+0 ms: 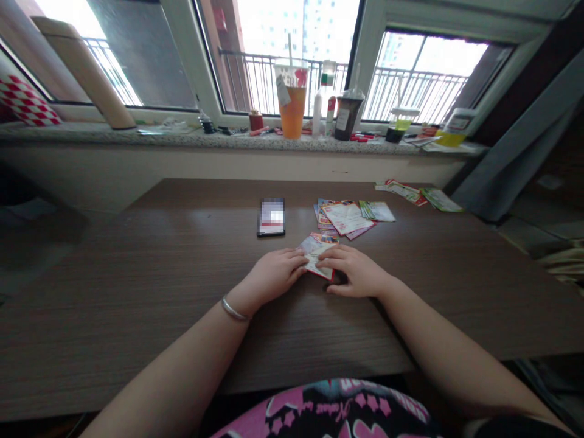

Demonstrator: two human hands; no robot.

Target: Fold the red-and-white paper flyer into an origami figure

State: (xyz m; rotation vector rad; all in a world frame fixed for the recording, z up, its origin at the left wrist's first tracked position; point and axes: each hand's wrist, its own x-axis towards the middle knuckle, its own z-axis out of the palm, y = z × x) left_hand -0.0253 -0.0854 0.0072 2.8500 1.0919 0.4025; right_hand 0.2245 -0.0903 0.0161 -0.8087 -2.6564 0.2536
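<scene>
A small printed paper packet or card (319, 261), pale with red edges, lies on the brown table (191, 255) between my hands. My left hand (278, 274), with a silver bangle at the wrist, rests its outstretched fingers on the left edge of the paper. From the other side my right hand (356, 271) spreads its fingers over the right part, thumb apart and low. Parts of the paper are hidden beneath the fingers. Just beyond it is a loose pile of similar printed papers (347, 216), topped at the right by green-and-white ones (378, 211).
A phone (271, 217) with a blurred screen lies left of the pile. More printed papers (406, 191) are at the table's far right. On the windowsill (173, 139) stand an orange drink cup (292, 112), a dark drink cup (347, 115), a clear bottle (318, 112) and small clutter.
</scene>
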